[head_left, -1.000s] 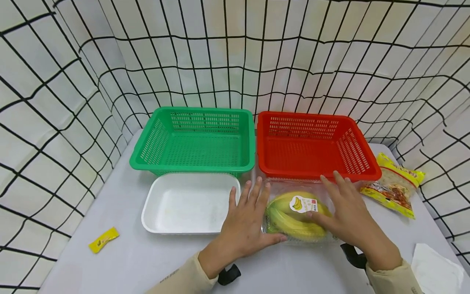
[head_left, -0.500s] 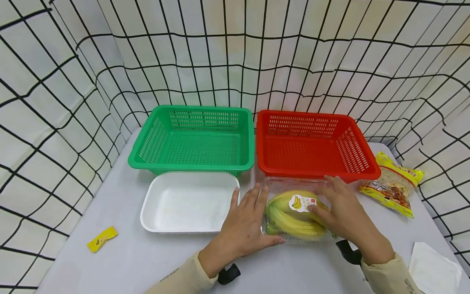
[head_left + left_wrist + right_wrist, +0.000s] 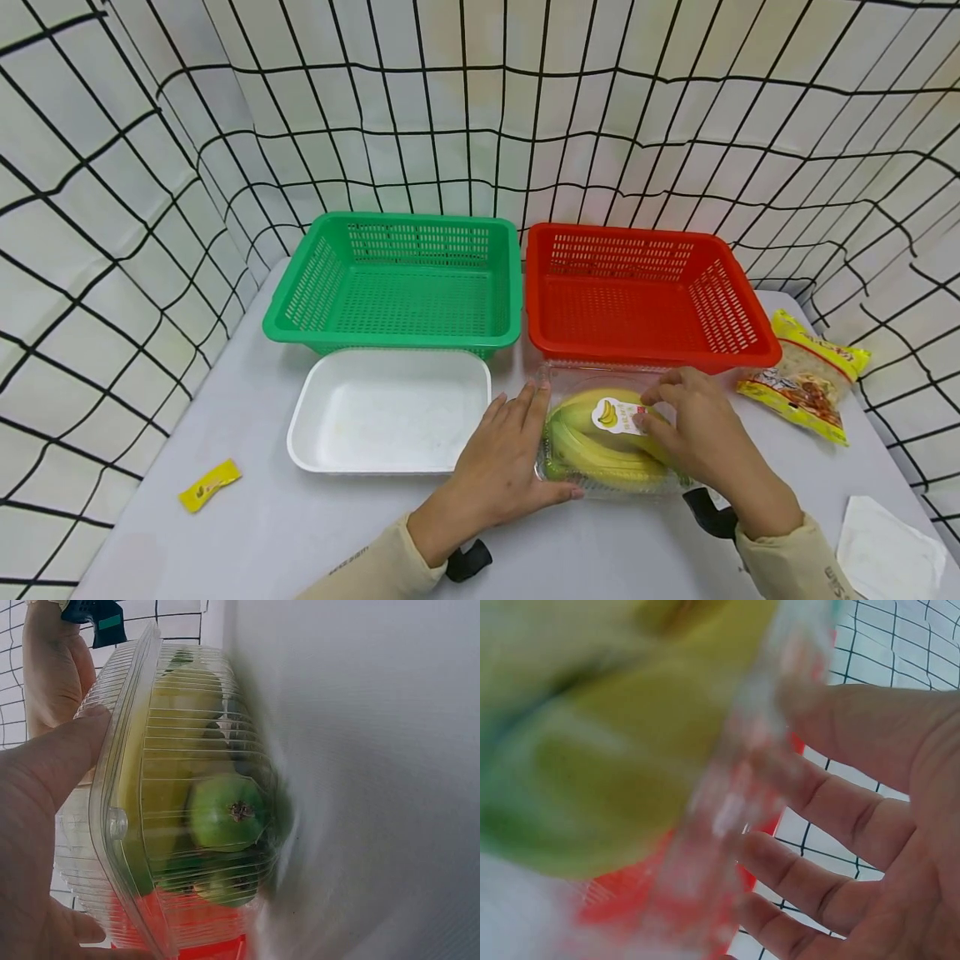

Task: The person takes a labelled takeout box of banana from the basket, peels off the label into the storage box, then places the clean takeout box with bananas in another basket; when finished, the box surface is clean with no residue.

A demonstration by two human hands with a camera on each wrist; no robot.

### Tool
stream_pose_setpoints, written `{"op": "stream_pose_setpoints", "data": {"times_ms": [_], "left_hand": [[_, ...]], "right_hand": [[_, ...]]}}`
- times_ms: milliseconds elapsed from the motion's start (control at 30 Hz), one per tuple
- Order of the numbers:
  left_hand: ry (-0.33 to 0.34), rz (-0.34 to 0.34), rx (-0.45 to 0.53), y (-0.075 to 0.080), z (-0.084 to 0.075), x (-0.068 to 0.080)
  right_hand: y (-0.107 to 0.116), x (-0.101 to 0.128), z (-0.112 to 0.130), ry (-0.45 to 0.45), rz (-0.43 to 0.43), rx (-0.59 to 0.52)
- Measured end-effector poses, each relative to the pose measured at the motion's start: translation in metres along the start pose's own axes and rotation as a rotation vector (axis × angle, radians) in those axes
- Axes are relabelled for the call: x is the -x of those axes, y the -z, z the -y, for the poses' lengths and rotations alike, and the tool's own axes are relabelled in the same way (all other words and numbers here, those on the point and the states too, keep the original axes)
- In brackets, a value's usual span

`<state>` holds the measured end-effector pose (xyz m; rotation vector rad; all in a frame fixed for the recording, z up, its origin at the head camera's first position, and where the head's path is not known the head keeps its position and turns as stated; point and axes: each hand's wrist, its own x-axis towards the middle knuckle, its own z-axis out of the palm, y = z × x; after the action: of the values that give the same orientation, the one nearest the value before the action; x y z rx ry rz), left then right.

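Left hand and right hand lie apart on either side of the clear plastic box, which sits on the tabletop in front of the red basket and right of the white tray. The left one's fingers run straight along the box's left edge, its thumb against the rim; the right one bends over the lid, thumb and forefinger close together near the sticker, though blur at the wrist leaves unclear whether they pinch anything. Inside are bananas and, low at the near side, green fruit. If the right hand were to tug at the lid while the left only presses lightly, the box could slide or tip, and the round fruit might roll out; a sudden release of the rim could jolt it into the basket, and hard pressure could dent the thin plastic. The sticker shows a banana drawing and a small red mark, its characters too small to read. Print on the yellow bag and the small sachet is equally illegible. Dark letters mark both sleeves; the right one's perhaps end in "SAM".
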<state>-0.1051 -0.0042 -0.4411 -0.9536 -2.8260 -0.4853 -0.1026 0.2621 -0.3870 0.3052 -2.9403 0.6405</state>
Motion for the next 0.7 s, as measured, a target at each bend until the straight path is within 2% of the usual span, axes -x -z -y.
{"op": "stream_pose_setpoints", "data": {"times_ms": [700], "left_hand": [[0.007,0.011,0.019,0.0006,-0.0011,0.0005]], "right_hand": [[0.0013,-0.0024,0.0035,-0.012,0.006,-0.011]]}}
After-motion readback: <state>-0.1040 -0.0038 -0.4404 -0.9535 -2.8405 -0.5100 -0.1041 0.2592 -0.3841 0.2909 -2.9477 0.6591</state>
